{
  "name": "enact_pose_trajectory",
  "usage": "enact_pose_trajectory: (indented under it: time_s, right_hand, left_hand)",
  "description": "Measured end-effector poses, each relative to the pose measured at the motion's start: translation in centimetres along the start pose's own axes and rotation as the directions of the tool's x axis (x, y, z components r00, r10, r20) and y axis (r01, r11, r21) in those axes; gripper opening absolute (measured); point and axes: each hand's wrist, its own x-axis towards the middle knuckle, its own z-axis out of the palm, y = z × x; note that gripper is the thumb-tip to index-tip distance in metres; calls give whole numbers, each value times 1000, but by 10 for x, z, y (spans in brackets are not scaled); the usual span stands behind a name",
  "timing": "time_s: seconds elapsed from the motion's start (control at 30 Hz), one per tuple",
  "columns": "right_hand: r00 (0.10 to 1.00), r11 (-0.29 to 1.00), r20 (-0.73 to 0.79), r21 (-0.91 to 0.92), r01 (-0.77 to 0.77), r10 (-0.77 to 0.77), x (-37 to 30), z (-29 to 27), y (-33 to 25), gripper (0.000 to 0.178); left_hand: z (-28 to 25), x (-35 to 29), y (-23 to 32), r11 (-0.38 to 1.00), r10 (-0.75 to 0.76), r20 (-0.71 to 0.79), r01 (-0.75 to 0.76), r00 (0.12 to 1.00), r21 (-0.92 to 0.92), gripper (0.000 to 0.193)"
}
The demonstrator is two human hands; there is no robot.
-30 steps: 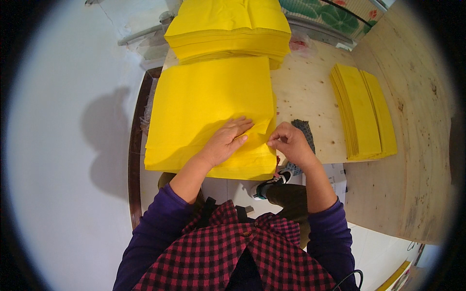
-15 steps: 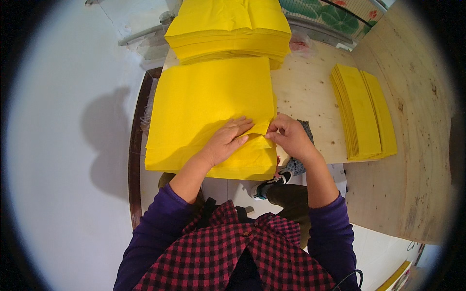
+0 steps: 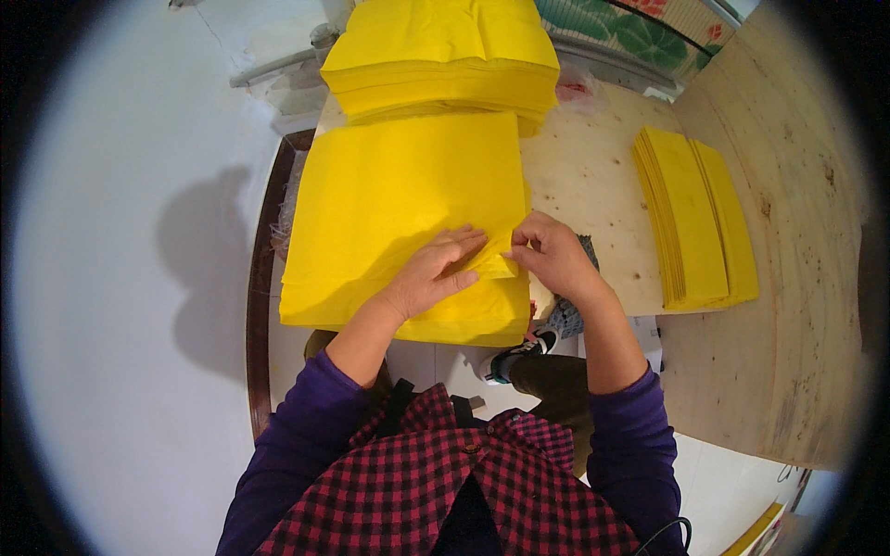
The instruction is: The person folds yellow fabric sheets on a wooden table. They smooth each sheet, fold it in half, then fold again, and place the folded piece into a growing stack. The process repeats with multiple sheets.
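A wide stack of yellow paper-like sheets (image 3: pixel 408 185) lies in front of me, its near edge close to my body. My left hand (image 3: pixel 439 266) rests flat on the top sheet near its right side, fingers stretched out and thumb apart. Just right of it, my right hand (image 3: pixel 549 253) has thumb and forefinger pinched at the sheet's right edge, by the near corner. Between the hands the sheet is creased, and a paler strip shows at that corner. The fingertips of my right hand partly cover what they grip.
Behind stands a taller pile of yellow sheets (image 3: pixel 440 65). To the right, narrow folded yellow bundles (image 3: pixel 691 218) lie on the pale wooden table (image 3: pixel 593 176), beside an upright wooden panel (image 3: pixel 769 222). A white wall (image 3: pixel 120 278) is at left. A patterned grey cloth (image 3: pixel 567 318) hangs by the table's edge.
The raised corner between my hands has come down, and the gap under it has closed into creases. My right hand stays at the edge; my left hand has barely moved.
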Motion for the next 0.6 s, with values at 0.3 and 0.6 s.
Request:
enact_pose_trajectory:
  time_s: [0.3,0.6]
  right_hand:
    - [1000,999,-1,-31,23,-23,10,-1,-11,13]
    - [998,999,-42,9,45,-45,14,1,-17,13]
  left_hand:
    - [-1,-1,3,988,5,33,-10,999,154,71]
    - [3,-2,-4,998,-13,-11,14,1000,65,56]
